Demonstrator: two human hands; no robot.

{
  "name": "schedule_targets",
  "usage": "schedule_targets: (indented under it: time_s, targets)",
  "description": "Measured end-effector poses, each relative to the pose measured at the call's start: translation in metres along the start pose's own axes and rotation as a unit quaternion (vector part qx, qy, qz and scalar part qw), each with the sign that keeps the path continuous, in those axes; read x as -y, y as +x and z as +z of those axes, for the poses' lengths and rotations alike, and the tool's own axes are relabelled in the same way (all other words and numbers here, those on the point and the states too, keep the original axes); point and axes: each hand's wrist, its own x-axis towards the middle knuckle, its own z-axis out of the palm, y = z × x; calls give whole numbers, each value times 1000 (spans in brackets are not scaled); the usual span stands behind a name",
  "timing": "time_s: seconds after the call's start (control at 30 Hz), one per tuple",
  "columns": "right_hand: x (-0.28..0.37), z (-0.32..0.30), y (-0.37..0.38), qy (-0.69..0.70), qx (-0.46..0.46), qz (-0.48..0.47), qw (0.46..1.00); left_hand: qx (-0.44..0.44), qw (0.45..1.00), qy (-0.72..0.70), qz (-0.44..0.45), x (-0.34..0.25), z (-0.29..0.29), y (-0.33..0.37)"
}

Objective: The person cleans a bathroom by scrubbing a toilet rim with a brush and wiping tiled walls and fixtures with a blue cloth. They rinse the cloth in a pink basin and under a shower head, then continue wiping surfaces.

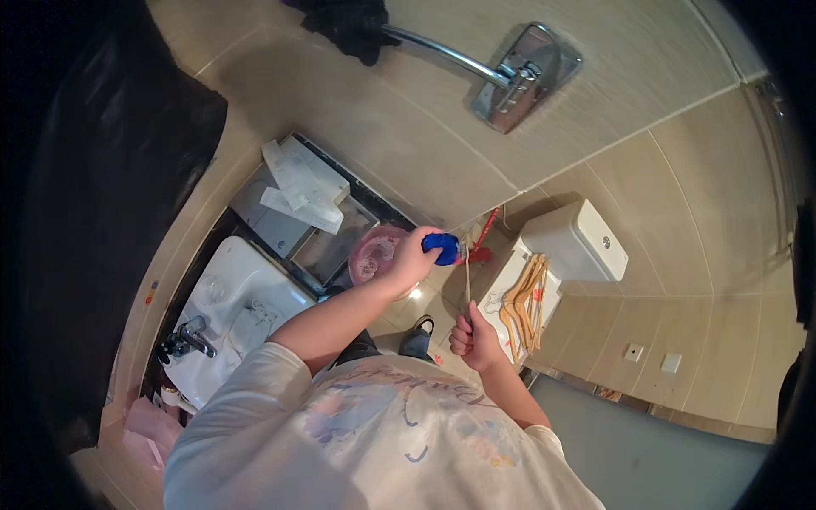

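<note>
My left hand [411, 262] is closed around a bunched blue cloth [440, 249], held out in front of me beside a pink basin. In my right hand [479, 340] is a thin wooden hanger [467, 279], seen edge-on and pointing up and away. Its far end comes close to the blue cloth; whether they touch I cannot tell. The pink basin [364, 258] stands on the floor, with foamy water in it, partly hidden by my left hand. Several more wooden hangers [525, 310] lie in a pile on the closed toilet lid to the right.
On the left, a white washbasin [223, 280] with a chrome tap [197, 337] juts out. White boxes [308, 178] rest beyond it near the wall. The toilet tank [586, 242] stands at the right. A chrome wall fixture [527, 76] holds a bar with dark cloth [353, 25] overhead.
</note>
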Motion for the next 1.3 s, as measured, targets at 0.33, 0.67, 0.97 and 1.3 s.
schedule_targets:
  time_s: [0.33, 0.67, 0.97, 1.3]
  targets:
    - [-5, -33, -20, 21, 18, -65, 997, 74, 984, -160, -32, 5, 46, -6]
    - [-8, -63, -9, -78, -232, -125, 961, -9, 983, -121, -137, 11, 48, -5]
    - [-10, -69, 9, -454, -434, -201, 752, 7, 968, -159, -192, 6, 53, -10]
    - [-6, -77, 13, -431, -427, -208, 767, -19, 985, -71, -158, 28, 48, -12]
